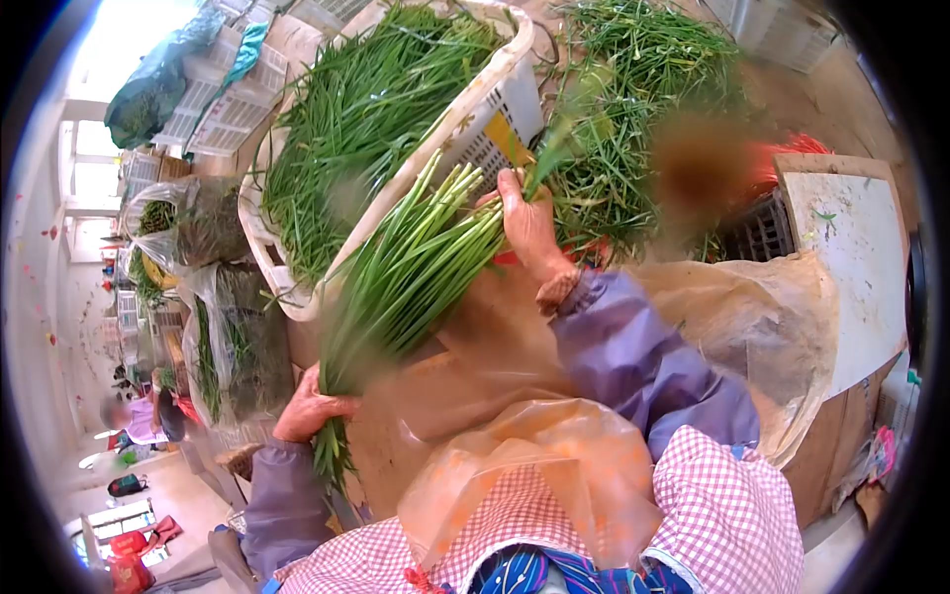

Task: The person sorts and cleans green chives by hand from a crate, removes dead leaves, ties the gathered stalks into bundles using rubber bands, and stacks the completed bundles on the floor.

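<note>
A thick bunch of chives (421,257) lies slantwise before me, pale cut stems at the upper right and leaf tips at the lower left. My left hand (312,406) is wrapped round its leafy end, and the tips hang below my fingers. At the stem end, my right hand (531,226) is closed, its thumb pointing up, with a few green leaves (546,170) sticking out above it. The fingers on its far side are partly hidden. Just beyond the bunch stands a white plastic basket (492,104) heaped with long chives (366,129).
A loose pile of greens (633,89) lies right of the basket. A white board (851,267) and a plastic sheet (742,317) are at the right. Clear bags of greens (237,337) stand at the left. Farther off is another person (146,418).
</note>
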